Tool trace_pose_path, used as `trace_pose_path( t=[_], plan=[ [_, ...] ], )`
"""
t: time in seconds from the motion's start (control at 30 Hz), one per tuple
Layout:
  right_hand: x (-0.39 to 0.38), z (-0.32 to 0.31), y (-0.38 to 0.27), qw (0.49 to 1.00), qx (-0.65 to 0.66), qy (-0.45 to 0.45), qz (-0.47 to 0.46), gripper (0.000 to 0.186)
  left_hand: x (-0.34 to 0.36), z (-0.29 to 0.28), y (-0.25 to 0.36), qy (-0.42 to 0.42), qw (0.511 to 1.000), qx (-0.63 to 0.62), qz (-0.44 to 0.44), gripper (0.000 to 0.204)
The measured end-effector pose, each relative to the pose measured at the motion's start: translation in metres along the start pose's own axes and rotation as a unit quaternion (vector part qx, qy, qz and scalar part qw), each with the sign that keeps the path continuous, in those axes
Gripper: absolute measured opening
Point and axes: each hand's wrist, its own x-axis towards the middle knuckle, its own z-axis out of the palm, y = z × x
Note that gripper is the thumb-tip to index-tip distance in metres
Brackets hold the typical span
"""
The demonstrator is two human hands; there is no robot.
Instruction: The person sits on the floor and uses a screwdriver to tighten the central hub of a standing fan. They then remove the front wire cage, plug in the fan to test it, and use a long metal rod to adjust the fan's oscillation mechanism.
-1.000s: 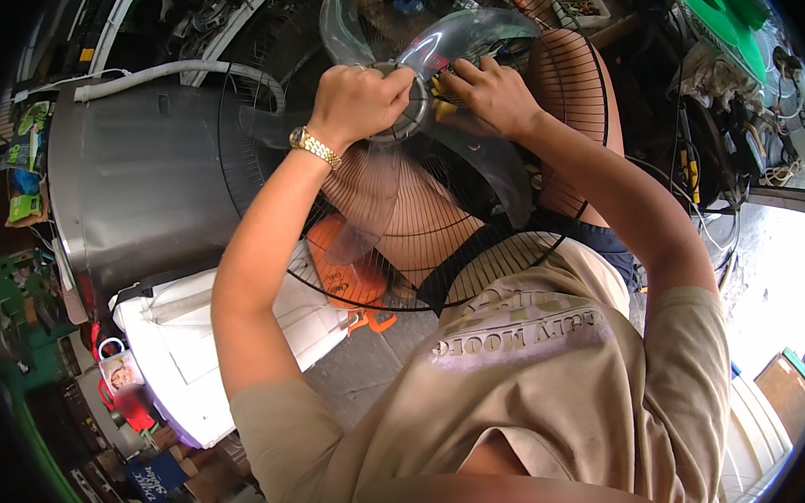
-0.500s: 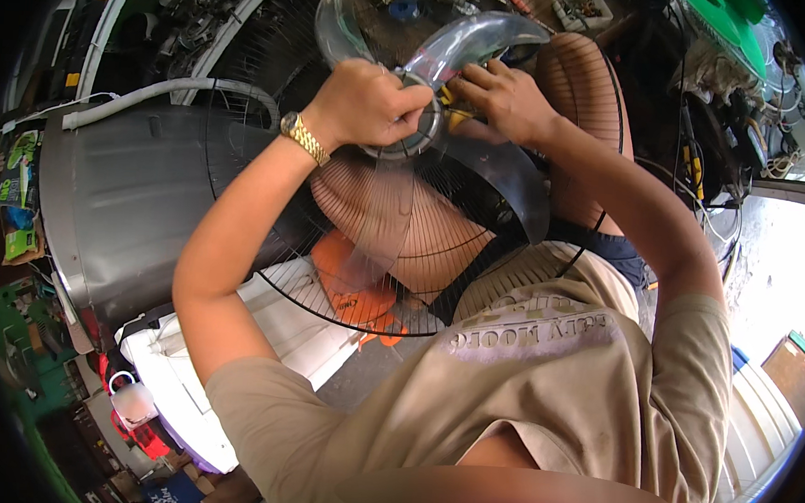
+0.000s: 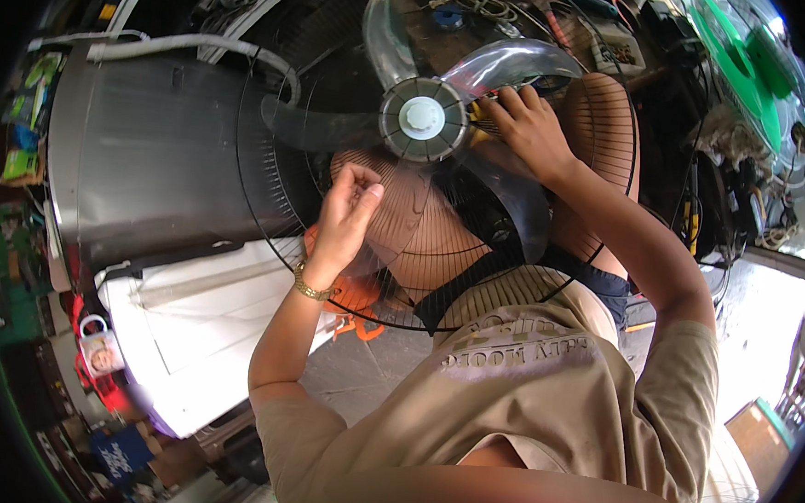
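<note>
A fan with clear plastic blades (image 3: 511, 64) rests across my lap inside a round black wire guard (image 3: 261, 224). At its centre is a grey ribbed hub (image 3: 388, 122) with a pale spinner cap (image 3: 423, 118) in the middle. My left hand (image 3: 348, 213) hovers below and left of the hub, loosely curled with nothing visible in it. Just right of the hub, my right hand (image 3: 528, 130) is closed around a yellow-and-black tool (image 3: 477, 115), whose exact kind is mostly hidden by the fingers. A gold-coloured watch (image 3: 312, 285) is on my left wrist.
A large dark grey cylinder (image 3: 160, 154) lies at the left, with a pale hose (image 3: 175, 46) above it. A white panel (image 3: 190, 331) and something orange (image 3: 355, 297) are below. A parts tray (image 3: 617, 51) and a green fan (image 3: 741, 65) stand at the far right.
My left hand has come off the hub and moved down toward me, uncovering the pale cap. My right hand stays beside the hub with the tool.
</note>
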Motion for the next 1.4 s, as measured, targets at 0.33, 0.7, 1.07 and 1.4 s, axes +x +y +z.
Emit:
trace_pose_path(
  t=[0.33, 0.7, 1.07, 1.4],
  plan=[
    [0.006, -0.014, 0.002, 0.997, 0.026, -0.071, -0.021, 0.06, -0.009, 0.016, -0.01, -0.122, 0.988, 0.093, 0.015, 0.076],
    [-0.029, -0.028, -0.006, 0.984, 0.126, -0.129, -0.006, 0.077, -0.039, 0.047, 0.04, 0.101, 0.974, 0.091, 0.182, 0.048],
    [-0.021, -0.023, -0.019, 0.979, 0.165, -0.09, 0.076, 0.08, -0.07, 0.158, 0.005, 0.049, 0.997, 0.037, 0.037, 0.072],
    [-0.019, -0.023, -0.015, 0.943, 0.303, -0.111, 0.085, 0.074, -0.025, 0.146, -0.026, -0.038, 0.837, -0.465, -0.286, 0.065]
  ],
)
